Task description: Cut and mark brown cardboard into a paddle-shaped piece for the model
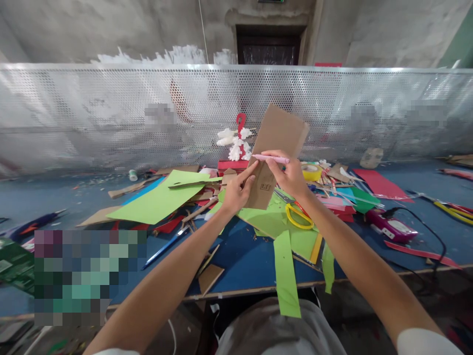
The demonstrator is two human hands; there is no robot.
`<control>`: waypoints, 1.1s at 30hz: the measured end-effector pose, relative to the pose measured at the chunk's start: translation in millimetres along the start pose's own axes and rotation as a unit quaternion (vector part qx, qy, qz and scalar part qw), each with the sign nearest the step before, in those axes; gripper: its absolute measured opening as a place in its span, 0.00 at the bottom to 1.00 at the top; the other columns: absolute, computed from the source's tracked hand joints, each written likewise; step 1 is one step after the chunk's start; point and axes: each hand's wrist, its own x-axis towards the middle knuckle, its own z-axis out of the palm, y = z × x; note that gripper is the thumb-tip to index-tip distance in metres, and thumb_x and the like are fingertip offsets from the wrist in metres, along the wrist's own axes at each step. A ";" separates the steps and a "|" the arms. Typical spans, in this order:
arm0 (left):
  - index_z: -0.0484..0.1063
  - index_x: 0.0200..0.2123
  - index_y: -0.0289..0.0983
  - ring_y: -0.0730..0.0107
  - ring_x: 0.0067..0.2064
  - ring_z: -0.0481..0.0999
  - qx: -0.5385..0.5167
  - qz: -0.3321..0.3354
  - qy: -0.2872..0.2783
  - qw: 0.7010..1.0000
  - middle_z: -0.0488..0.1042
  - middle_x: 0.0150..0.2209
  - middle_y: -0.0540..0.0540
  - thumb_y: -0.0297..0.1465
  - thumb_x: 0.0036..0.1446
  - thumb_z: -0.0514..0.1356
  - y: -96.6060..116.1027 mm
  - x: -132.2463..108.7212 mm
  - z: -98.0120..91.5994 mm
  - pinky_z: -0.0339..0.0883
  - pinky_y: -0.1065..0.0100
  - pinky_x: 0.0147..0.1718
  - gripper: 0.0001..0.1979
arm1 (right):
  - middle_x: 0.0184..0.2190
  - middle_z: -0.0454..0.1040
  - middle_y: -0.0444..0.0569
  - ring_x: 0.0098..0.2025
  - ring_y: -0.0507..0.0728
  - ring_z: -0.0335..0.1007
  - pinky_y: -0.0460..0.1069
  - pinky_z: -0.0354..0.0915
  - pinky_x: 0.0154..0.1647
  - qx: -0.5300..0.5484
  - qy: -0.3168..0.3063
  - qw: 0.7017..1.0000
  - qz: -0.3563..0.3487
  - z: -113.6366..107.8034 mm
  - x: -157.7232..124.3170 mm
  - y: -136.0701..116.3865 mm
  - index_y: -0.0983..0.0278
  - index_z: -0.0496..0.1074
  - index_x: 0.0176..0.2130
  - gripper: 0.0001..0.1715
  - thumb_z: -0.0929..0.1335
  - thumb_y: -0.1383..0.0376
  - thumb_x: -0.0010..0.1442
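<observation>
My left hand grips the lower edge of a brown cardboard piece, holding it tilted up above the blue table; its forefinger stretches up along the card. My right hand is closed on a pink pen-like tool, which lies across the front of the cardboard. Under both hands lie green paper sheets and yellow-handled scissors.
Paper and card scraps in green, red and brown litter the table. A yellow tape roll, a pink glue gun with a black cord, and a red-and-white craft model stand nearby. A perforated metal screen runs along the back.
</observation>
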 end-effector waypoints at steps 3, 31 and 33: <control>0.75 0.68 0.45 0.49 0.62 0.81 0.008 -0.004 -0.002 1.000 0.82 0.61 0.44 0.42 0.75 0.58 0.0 -0.6 -0.1 0.80 0.45 0.59 0.24 | 0.52 0.85 0.50 0.57 0.62 0.81 0.59 0.75 0.61 0.009 0.002 1.000 0.000 -0.6 0.2 -1.1 0.54 0.82 0.55 0.27 0.61 0.44 0.78; 0.75 0.69 0.45 0.54 0.50 0.85 -0.009 -0.022 0.001 1.000 0.81 0.62 0.41 0.47 0.74 0.59 -7.0 -1.1 0.9 0.83 0.48 0.51 0.26 | 0.51 0.85 0.50 0.52 0.61 0.83 0.57 0.77 0.55 0.046 0.008 0.998 0.040 3.1 -1.3 15.8 0.56 0.82 0.52 0.27 0.63 0.43 0.77; 0.75 0.69 0.44 0.51 0.55 0.84 -0.015 -0.017 0.001 1.000 0.80 0.64 0.40 0.48 0.74 0.58 -8.0 -0.3 1.0 0.83 0.48 0.52 0.27 | 0.48 0.86 0.51 0.50 0.61 0.84 0.56 0.78 0.54 0.061 0.021 0.997 0.042 3.8 -0.5 17.1 0.57 0.82 0.50 0.27 0.63 0.43 0.77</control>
